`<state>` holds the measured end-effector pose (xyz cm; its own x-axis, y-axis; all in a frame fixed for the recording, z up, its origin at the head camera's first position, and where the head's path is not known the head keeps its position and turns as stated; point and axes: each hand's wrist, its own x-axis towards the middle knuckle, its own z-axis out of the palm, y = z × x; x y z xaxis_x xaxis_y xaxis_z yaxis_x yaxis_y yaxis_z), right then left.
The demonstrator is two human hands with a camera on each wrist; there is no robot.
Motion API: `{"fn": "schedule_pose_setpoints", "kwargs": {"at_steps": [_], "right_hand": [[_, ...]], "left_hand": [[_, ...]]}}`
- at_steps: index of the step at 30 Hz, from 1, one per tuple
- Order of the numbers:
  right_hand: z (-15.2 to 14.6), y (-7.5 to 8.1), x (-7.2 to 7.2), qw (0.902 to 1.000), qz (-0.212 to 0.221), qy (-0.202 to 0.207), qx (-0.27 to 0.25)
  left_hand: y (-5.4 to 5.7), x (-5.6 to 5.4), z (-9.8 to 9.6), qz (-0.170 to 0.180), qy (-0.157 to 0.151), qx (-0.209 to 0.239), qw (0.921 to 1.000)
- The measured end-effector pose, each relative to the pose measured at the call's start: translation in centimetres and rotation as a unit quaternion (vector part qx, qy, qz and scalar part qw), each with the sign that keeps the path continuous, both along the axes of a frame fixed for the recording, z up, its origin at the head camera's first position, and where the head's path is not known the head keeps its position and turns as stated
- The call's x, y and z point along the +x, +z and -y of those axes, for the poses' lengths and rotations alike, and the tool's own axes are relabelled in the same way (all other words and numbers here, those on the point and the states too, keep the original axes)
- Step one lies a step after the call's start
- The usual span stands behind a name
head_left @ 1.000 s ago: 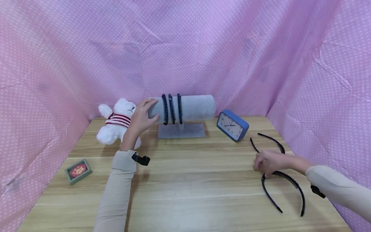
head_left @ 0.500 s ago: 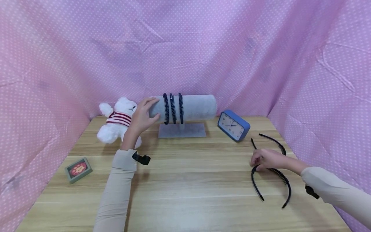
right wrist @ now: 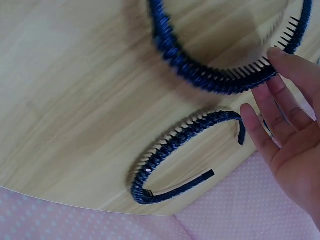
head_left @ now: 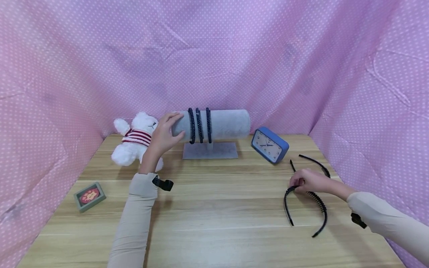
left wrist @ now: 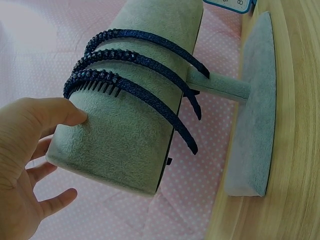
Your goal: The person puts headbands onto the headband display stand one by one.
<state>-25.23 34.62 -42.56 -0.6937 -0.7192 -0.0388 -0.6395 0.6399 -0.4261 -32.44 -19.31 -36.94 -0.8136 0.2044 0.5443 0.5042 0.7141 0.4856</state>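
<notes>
My left hand point(head_left: 164, 134) grips the left end of a grey velvet roll stand point(head_left: 231, 124), thumb on one side and fingers spread round it. Three dark beaded, toothed headbands sit over the roll, the leftmost headband point(left wrist: 135, 92) close to the thumb in the left wrist view. At the right, my right hand point(head_left: 310, 180) pinches another dark headband point(right wrist: 200, 80) by its arch, between thumb and fingers, its two ends pointing toward me. Beyond that hand a further headband point(right wrist: 172, 140) lies on the table, partly hidden by the hand in the head view.
A blue alarm clock point(head_left: 269, 145) stands right of the stand. Behind my left hand sits a white plush toy point(head_left: 134, 143) in a striped top. A small green frame point(head_left: 89, 197) lies at the table's left. Pink dotted cloth point(head_left: 214, 56) surrounds the wooden table point(head_left: 218, 216).
My right hand has taken hold of the nearer headband and shifted it leftward and slightly away from me. My left hand has stayed on the stand's end.
</notes>
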Motion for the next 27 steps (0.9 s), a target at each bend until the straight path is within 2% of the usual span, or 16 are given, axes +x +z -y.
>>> {"fn": "schedule_pose_setpoints", "kwargs": {"at_steps": [8, 15, 27], "right_hand": [[1.6, 0.8, -0.6, 0.9989, 0.012, 0.029, -0.034], [2.6, 1.7, -1.5, 0.9964, 0.059, 0.018, -0.059], [3.3, 4.0, -2.9, 0.9934, 0.104, -0.029, -0.038]], "left_hand": [[0.1, -0.1, 0.0, 0.001, -0.002, -0.003, 1.0000], [0.1, 0.0, -0.1, 0.001, -0.001, -0.008, 1.0000], [-0.1, 0.0, 0.0, -0.003, -0.003, 0.001, 1.0000]]}}
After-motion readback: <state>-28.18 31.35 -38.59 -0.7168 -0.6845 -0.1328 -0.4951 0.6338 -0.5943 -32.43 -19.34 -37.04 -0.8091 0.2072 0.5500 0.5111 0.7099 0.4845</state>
